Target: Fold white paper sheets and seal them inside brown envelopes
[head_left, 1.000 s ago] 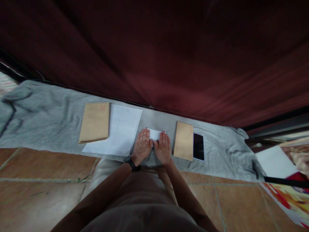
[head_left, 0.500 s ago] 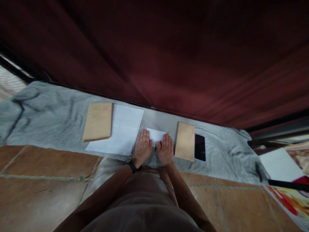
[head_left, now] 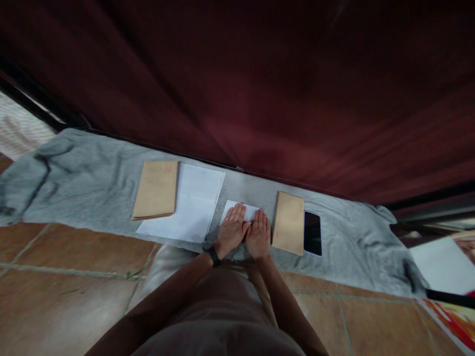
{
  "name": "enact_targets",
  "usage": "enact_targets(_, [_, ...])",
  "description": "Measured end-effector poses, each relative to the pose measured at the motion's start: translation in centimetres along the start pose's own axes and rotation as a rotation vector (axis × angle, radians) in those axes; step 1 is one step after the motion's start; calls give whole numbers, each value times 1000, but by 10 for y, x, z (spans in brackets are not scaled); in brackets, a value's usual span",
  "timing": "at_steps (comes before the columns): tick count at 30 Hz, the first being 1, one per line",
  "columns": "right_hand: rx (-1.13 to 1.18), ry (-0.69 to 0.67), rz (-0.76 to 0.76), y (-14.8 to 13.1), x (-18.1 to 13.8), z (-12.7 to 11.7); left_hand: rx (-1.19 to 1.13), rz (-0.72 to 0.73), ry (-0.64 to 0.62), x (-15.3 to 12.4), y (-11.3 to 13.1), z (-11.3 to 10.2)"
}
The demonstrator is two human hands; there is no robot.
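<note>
My left hand (head_left: 232,229) and my right hand (head_left: 259,233) lie flat side by side, fingers stretched, pressing on a small folded white paper (head_left: 251,211) that shows only above my fingertips. The paper rests on a grey cloth (head_left: 92,183) spread over the floor. My left wrist wears a dark band. A tan envelope (head_left: 289,222) lies just right of my right hand. A larger white sheet (head_left: 191,205) lies just left of my left hand.
A stack of tan envelopes (head_left: 156,189) sits left of the white sheet. A black phone (head_left: 312,233) lies beside the right envelope. A dark red curtain (head_left: 260,89) hangs behind the cloth. Brown floor tiles (head_left: 67,277) are in front; white and colourful papers (head_left: 441,267) lie at right.
My hands have drawn closer together over the folded paper, the left one angling right and covering more of it. The camera view has shifted slightly.
</note>
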State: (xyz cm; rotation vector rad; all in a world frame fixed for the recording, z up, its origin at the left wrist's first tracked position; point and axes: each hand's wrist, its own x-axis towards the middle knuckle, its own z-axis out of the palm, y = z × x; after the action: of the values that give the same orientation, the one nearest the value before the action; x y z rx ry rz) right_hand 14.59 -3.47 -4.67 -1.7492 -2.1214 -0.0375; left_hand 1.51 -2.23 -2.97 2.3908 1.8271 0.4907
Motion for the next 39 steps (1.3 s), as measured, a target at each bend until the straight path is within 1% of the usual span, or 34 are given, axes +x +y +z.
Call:
enact_targets(7, [23, 42, -2, 3, -3, 4, 26, -109, 31, -3, -10, -3])
enact_targets(11, [89, 57, 33, 8, -6, 2, 34, -140, 36, -5, -10, -3])
enact_targets(14, [139, 59, 19, 4, -2, -2, 39, -145, 38, -5, -10, -3])
enact_targets(16, [161, 28, -20, -2, 2, -5, 43, -142, 34, -6, -11, -3])
enact_targets(19, [177, -54, -88, -12, 9, -7, 46, -130, 15, -6, -12, -4])
enact_targets(22, [145, -88, -98, -16, 10, -6, 42, -127, 10, -7, -13, -5])
enact_targets(31, [66, 31, -47, 1, -4, -1, 60, -150, 48, -9, -11, -7])
enact_targets(39, [60, 17, -51, 0, -4, 0, 58, -140, 49, -19, -14, -6])
